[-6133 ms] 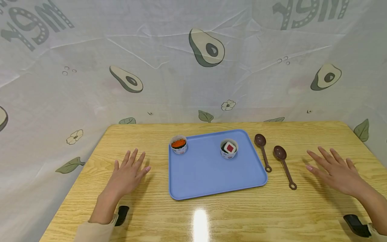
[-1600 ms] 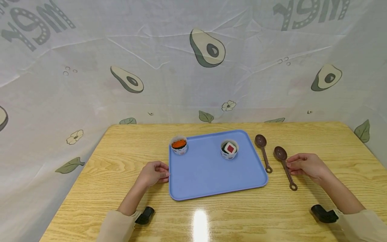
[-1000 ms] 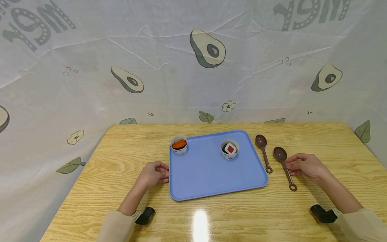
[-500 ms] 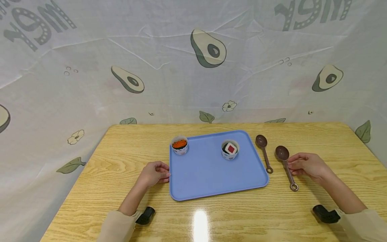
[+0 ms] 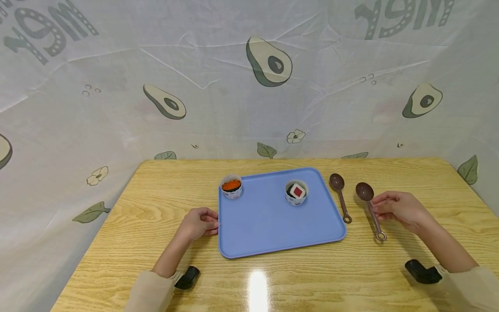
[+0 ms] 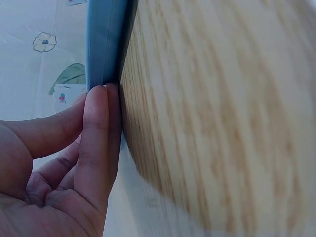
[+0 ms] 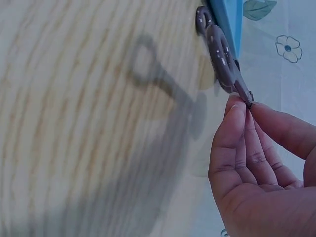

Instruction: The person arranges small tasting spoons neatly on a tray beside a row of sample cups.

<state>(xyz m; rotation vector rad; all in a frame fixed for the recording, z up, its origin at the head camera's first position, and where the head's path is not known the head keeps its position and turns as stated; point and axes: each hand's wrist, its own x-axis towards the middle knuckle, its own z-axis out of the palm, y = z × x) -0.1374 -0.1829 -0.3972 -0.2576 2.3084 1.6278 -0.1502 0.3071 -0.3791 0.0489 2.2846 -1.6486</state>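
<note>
Head view: my right hand [image 5: 401,210] pinches the handle of a brown spoon [image 5: 364,191] and has it up off the desk [image 5: 175,182], just to the right of the tray [image 5: 269,225]. Half a second ago that spoon was lower and nearer to me; now its bowl sits higher in the view, and from my right wrist I see its shadow [image 7: 165,86] lying apart from it on the wood.

My left hand [image 5: 199,224] grips the tray's left rim between thumb and fingers, just as it did a second ago. Six seconds back, both my hands were spread wide above the desk, touching neither tray nor spoon.

The rest has stayed put. The second spoon [image 5: 337,181] lies beside the tray's right edge, between it and the spoon I hold. On the blue tray, the cup with the orange-topped piece [image 5: 232,195] stands in the far left corner, and the cup with the white-and-red piece [image 5: 295,201] stands towards the far right.
</note>
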